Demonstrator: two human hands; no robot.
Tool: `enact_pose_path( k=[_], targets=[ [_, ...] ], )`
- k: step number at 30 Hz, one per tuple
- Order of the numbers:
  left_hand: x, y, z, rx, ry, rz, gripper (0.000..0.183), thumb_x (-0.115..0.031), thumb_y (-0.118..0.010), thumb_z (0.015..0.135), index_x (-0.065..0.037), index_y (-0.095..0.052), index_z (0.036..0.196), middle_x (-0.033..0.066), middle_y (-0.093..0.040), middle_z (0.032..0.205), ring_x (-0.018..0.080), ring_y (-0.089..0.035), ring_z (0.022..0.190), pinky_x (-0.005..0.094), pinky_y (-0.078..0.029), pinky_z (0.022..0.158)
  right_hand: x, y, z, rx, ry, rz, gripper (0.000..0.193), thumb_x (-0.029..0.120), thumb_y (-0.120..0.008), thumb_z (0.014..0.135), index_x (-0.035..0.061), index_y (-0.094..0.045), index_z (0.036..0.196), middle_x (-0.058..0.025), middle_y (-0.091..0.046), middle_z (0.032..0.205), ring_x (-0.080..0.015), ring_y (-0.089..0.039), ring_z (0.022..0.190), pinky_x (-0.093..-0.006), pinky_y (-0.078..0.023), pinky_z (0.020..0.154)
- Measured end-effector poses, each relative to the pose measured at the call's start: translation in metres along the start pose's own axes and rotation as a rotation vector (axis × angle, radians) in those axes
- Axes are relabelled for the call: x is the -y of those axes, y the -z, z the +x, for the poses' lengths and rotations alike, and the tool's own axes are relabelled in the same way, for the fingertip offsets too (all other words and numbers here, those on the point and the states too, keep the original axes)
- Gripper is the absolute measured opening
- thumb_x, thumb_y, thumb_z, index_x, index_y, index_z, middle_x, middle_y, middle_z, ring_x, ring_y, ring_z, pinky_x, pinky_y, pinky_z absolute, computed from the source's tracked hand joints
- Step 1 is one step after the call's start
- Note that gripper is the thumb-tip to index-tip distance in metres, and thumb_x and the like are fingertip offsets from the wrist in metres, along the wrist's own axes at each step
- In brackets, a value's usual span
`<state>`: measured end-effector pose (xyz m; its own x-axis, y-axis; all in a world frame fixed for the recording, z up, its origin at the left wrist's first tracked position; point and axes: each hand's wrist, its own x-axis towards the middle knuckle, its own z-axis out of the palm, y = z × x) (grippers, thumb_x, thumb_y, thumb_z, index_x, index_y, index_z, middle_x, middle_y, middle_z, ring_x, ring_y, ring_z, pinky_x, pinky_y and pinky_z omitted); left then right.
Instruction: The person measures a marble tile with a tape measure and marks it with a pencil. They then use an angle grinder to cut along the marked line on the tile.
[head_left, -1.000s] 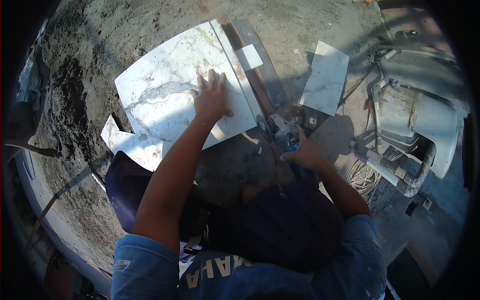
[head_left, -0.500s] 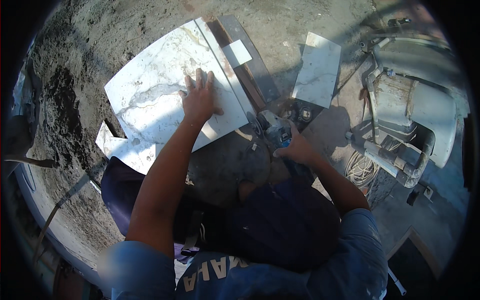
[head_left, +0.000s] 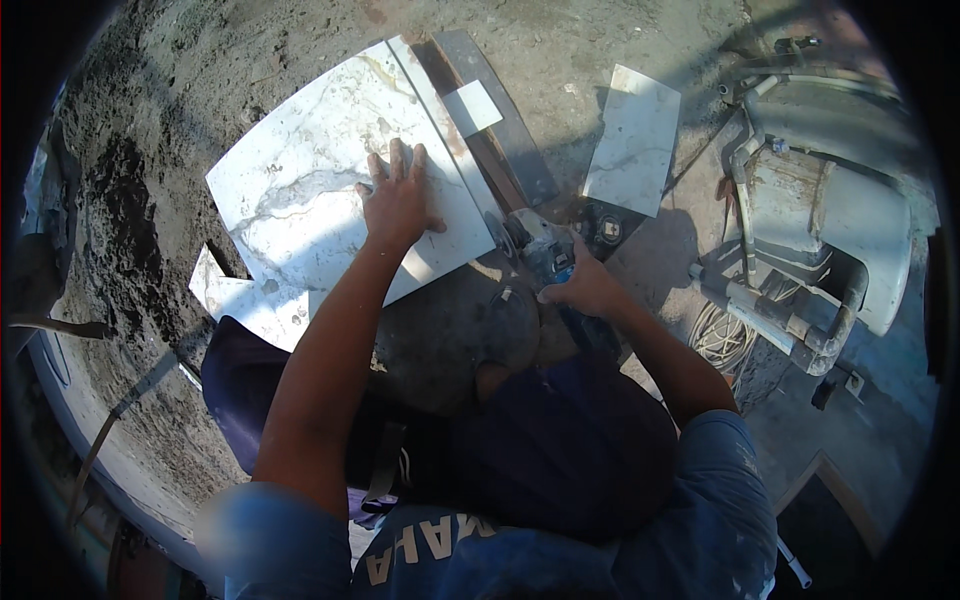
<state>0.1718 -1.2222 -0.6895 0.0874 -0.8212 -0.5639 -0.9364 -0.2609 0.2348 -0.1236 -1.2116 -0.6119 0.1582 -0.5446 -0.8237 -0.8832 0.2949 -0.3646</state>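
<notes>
A large white, marble-patterned tile (head_left: 310,150) lies at a slant before me. My left hand (head_left: 396,205) rests on its right half, palm down with the fingers spread. In my right hand (head_left: 588,287) is an angle grinder (head_left: 548,250), gripped around its body. The grinder's disc stands at the tile's near right corner, close to the end of a narrow strip (head_left: 440,115) along the right edge. Whether the disc touches the tile I cannot tell. A dark groove runs between this strip and the rest of the tile.
Brown and dark boards (head_left: 500,110) lie beyond the strip, with a small white tile piece (head_left: 472,108) on them. Another tile piece (head_left: 632,140) lies farther right. A notched offcut (head_left: 255,300) sits at the left. Pipes (head_left: 800,325) and a coiled cable (head_left: 722,338) are on the right.
My right hand and the grinder have shifted slightly farther away and left, along the tile's right edge. My left hand stays spread on the tile, almost unmoved.
</notes>
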Motion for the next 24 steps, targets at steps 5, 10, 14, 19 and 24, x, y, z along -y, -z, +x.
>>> enact_pose_path(
  k=[5,10,14,19,24],
  targets=[
    [0.002,-0.002,0.000,-0.009,-0.005,-0.018,0.128,-0.041,-0.095,0.061,-0.024,-0.019,0.163,0.0114,-0.014,0.170,0.0455,-0.017,0.153,0.0697,-0.034,0.113,0.014,0.004,0.014,0.006,0.034,0.060,0.125,0.031,-0.088,0.062,-0.0028,-0.014,0.158,-0.0310,-0.063,0.125,-0.0382,-0.066,0.113,-0.0405,-0.050,0.100],
    [0.003,-0.003,0.001,-0.019,-0.005,-0.023,0.129,-0.041,-0.095,0.060,-0.024,-0.020,0.163,0.0115,-0.015,0.170,0.0458,-0.018,0.153,0.0697,-0.034,0.113,0.028,0.007,0.034,0.000,0.107,0.122,0.127,0.032,-0.088,0.062,-0.0029,-0.013,0.158,-0.0291,-0.065,0.121,-0.0361,-0.067,0.108,-0.0392,-0.052,0.096],
    [0.001,-0.001,0.002,-0.007,-0.004,-0.009,0.129,-0.041,-0.095,0.059,-0.024,-0.020,0.163,0.0114,-0.015,0.170,0.0458,-0.018,0.153,0.0697,-0.035,0.112,0.024,0.005,0.068,-0.075,0.170,0.017,0.127,0.032,-0.088,0.062,-0.0027,-0.013,0.158,-0.0252,-0.067,0.115,-0.0328,-0.069,0.100,-0.0372,-0.054,0.090],
    [0.002,-0.001,0.001,0.004,0.002,-0.004,0.129,-0.041,-0.096,0.059,-0.023,-0.020,0.162,0.0114,-0.015,0.170,0.0455,-0.018,0.153,0.0695,-0.034,0.113,0.057,0.012,0.084,-0.049,0.118,0.072,0.119,0.024,-0.090,0.065,-0.0077,-0.018,0.155,-0.0204,-0.068,0.110,-0.0255,-0.068,0.091,-0.0354,-0.056,0.080],
    [0.004,-0.003,0.002,-0.011,0.004,0.011,0.135,-0.046,-0.096,0.055,-0.025,-0.018,0.163,0.0134,-0.017,0.169,0.0458,-0.021,0.152,0.0672,-0.036,0.112,0.088,0.022,0.101,-0.059,0.176,0.075,0.117,0.024,-0.090,0.066,-0.0053,-0.019,0.155,-0.0215,-0.066,0.116,-0.0268,-0.067,0.098,-0.0362,-0.055,0.085]
  ],
)
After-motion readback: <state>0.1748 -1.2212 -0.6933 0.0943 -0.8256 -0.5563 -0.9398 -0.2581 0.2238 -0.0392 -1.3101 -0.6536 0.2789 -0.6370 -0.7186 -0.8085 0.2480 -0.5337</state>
